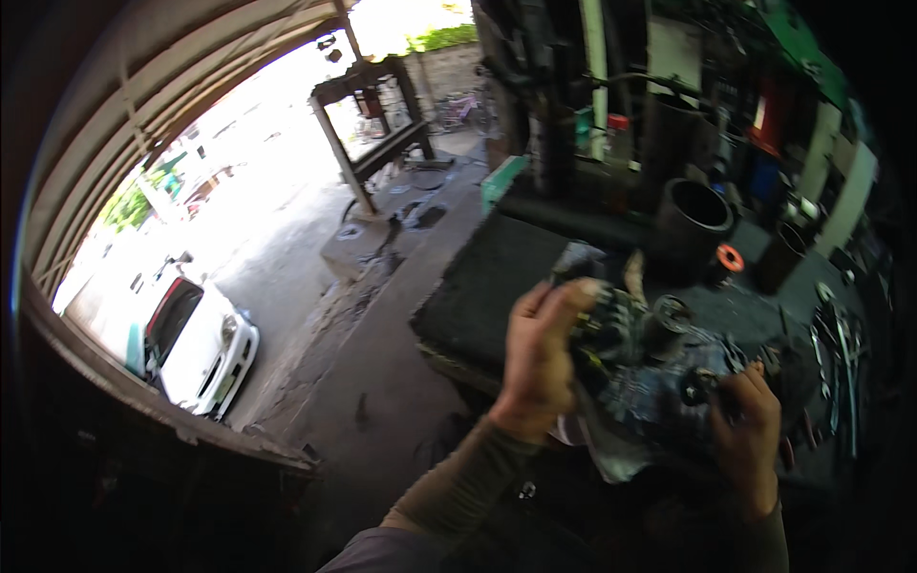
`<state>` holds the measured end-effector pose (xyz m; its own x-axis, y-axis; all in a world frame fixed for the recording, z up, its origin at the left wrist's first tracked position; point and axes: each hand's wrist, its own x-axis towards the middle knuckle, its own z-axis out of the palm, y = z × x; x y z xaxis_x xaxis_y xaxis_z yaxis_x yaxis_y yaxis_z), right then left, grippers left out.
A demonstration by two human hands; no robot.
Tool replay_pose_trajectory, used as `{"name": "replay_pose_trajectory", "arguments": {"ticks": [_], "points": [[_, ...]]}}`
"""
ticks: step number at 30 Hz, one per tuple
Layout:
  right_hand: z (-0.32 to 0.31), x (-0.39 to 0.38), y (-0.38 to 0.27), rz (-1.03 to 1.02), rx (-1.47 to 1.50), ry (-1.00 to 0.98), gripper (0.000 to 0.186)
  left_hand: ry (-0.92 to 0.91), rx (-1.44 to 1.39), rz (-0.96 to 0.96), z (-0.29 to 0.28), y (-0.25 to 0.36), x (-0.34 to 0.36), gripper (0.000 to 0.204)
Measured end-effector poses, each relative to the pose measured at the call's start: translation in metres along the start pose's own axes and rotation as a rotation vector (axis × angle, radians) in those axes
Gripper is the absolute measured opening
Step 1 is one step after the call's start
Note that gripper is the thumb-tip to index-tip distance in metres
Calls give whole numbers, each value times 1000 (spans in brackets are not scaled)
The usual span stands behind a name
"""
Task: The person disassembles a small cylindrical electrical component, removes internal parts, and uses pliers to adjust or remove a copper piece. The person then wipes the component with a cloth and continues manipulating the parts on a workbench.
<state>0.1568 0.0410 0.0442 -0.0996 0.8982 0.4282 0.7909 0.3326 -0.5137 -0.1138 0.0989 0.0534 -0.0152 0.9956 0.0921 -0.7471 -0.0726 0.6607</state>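
Observation:
A grey, greasy metal machine part [650, 392] lies on the dark workbench [487, 286] in front of me, with a short metal cylinder [669, 315] standing up from it. My left hand [543, 358] is closed at its left end, thumb on top; what the fingers grip is hidden. Just beyond that thumb is a blurred greyish piece [579, 256]. At the right end of the part, my right hand [748, 430] is curled beside a dark round fitting [698, 386]. Its fingers are closed, and I cannot make out what is in them.
A wide dark pipe piece [697, 215] and an orange ring [730, 258] stand behind the part. Several wrenches [841, 353] lie at the bench's right. Left of the bench are a concrete floor [363, 382], a metal press frame [373, 134] and a white car [201, 344] outside.

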Motion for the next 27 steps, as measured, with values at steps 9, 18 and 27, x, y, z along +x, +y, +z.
{"name": "replay_pose_trajectory", "arguments": {"ticks": [9,18,27], "points": [[-2,15,11,-115,-85,75,14,112,197,454,-26,43,31,31],[-13,17,42,-15,-175,136,13,-24,1513,601,-51,26,84,41],[-4,29,43,-14,-189,89,14,-149,1629,622,-32,-12,31,87]]}}
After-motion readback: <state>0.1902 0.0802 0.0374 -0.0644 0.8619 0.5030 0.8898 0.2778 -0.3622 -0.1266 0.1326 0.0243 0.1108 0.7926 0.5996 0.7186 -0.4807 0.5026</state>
